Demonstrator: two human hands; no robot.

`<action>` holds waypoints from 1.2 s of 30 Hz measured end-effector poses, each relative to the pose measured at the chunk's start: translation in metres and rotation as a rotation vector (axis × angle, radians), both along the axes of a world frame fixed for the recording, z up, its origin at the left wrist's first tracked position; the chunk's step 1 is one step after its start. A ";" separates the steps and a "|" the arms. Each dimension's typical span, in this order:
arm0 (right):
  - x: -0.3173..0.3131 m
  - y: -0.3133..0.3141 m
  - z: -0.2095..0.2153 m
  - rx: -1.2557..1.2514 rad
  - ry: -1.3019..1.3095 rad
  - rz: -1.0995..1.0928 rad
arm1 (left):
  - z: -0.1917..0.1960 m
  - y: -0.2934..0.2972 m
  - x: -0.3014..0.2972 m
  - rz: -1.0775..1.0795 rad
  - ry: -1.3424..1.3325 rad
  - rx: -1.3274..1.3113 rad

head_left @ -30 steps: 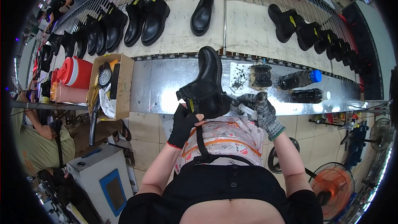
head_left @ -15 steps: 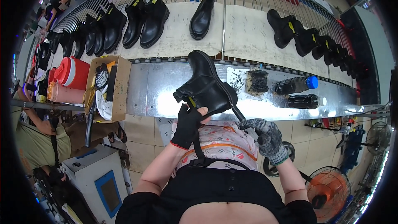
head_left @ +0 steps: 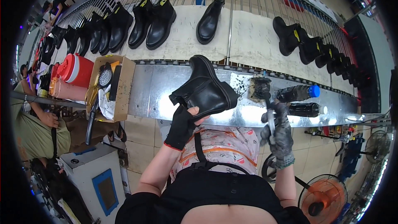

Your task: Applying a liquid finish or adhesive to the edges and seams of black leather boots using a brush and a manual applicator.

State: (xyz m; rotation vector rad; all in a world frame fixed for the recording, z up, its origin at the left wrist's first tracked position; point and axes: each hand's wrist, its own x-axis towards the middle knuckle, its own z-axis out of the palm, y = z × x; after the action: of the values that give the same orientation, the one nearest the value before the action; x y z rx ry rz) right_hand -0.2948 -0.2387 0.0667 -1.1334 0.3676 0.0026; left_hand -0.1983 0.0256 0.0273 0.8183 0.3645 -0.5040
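Observation:
My left hand (head_left: 182, 124), in a black fingerless glove, grips a black ankle boot (head_left: 205, 95) by its upper opening, thumb on the outside. The boot lies on its side over the metal ledge, toe pointing away and sole to the right. In my right hand (head_left: 280, 135), gloved in grey knit, is a slim brush-like tool (head_left: 271, 121) with a light handle and dark tip; motion blurs it. Its tip reaches the front edge of a black-stained pad (head_left: 259, 89); whether they touch, I cannot tell. Two dark-filled bottles, one blue-capped (head_left: 293, 93), one white-capped (head_left: 304, 109), lie right of the pad.
Beyond the metal ledge (head_left: 145, 87) runs a rack of metal rods with pale sheeting (head_left: 244, 37), carrying rows of black boots (head_left: 161, 23). A cardboard box (head_left: 124, 87) with a hairbrush and a red jug (head_left: 76, 68) stand left. An orange fan (head_left: 323, 199) is low right. Other people are at left.
My right hand has moved the brush-like tool away from the boot's heel edge, right and up to the stained pad. The boot, still in my left hand, has turned slightly.

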 end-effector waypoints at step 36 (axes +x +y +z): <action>-0.024 0.010 -0.108 -0.266 0.222 -0.366 | -0.072 0.140 0.072 0.104 -0.229 0.272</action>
State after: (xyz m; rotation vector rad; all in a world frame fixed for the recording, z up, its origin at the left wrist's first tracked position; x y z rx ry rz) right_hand -0.3185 -0.2284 -0.0415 -1.3179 0.7882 -0.2504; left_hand -0.1266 0.1657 -0.0446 1.1033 0.2644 -0.2619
